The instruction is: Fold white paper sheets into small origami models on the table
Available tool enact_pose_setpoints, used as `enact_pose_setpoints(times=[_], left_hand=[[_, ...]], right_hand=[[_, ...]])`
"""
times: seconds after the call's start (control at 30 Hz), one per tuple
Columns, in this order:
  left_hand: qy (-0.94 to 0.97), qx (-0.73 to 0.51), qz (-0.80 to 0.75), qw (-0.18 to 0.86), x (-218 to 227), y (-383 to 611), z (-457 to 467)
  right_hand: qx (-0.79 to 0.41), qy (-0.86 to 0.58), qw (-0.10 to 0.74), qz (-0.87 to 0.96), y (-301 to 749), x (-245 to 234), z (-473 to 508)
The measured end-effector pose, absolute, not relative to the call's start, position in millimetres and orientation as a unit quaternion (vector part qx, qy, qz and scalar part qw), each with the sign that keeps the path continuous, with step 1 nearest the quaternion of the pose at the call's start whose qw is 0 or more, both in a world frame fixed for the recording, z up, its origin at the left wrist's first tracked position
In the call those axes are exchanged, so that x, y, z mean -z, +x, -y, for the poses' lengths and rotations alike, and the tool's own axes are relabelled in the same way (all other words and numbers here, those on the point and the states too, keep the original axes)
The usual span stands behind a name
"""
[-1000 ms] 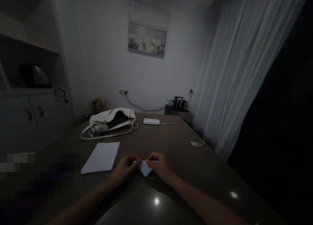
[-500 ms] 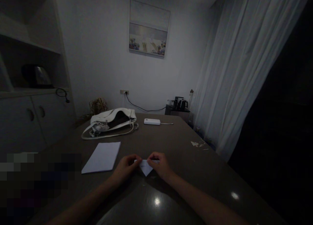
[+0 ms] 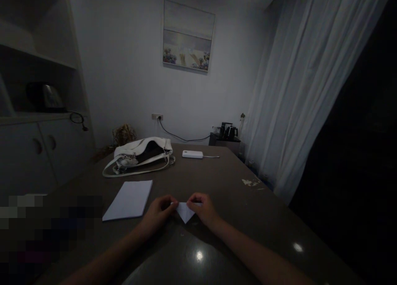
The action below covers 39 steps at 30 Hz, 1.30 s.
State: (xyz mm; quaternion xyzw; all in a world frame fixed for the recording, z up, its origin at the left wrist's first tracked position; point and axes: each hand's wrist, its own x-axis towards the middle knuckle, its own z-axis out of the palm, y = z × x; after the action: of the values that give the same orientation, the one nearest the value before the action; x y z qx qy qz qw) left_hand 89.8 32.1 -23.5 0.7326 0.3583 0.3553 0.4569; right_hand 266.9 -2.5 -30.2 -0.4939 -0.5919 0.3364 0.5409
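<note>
Low in the middle of the view, over the near part of the dark table (image 3: 248,219), a small folded white paper (image 3: 185,213) is sitting between two bare hands, and whether it is touching the tabletop we cannot tell. Its tip is pointing back toward the person, its straight edge is lying on the far side, and its long axis seems to be running left to right, both ends disappearing under fingers. Some folding is looking done, judging by that triangular shape; how many folds are remaining, nothing here is showing. At one end the left hand (image 3: 161,209) is pinching, thumb and forefinger closed on the paper; at the other, the right hand (image 3: 202,208) is matching it, thumb and fingertips clamped there too. Off to the left, a stack of white sheets (image 3: 128,200) is lying flat, near the left hand but apart; farther out, a white bag (image 3: 139,146) is slumping, its strap trailing, and a white device (image 3: 192,154) is resting toward the far edge, its short cord stretching rightward.
</note>
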Motion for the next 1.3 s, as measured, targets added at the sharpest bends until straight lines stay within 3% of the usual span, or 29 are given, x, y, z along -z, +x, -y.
enact_pose_setpoints(times=[0.93, 1.3], left_hand=[[0.636, -0.405, -0.357, 0.552, 19.7, 91.9, -29.3], [0.666, -0.405, -0.363, 0.511, 21.0, 89.6, -31.0]], right_hand=[[-0.336, -0.502, 0.552, 0.575, 270.3, 36.1, -2.3], [-0.331, -0.504, 0.552, 0.577, 269.2, 34.0, -1.3]])
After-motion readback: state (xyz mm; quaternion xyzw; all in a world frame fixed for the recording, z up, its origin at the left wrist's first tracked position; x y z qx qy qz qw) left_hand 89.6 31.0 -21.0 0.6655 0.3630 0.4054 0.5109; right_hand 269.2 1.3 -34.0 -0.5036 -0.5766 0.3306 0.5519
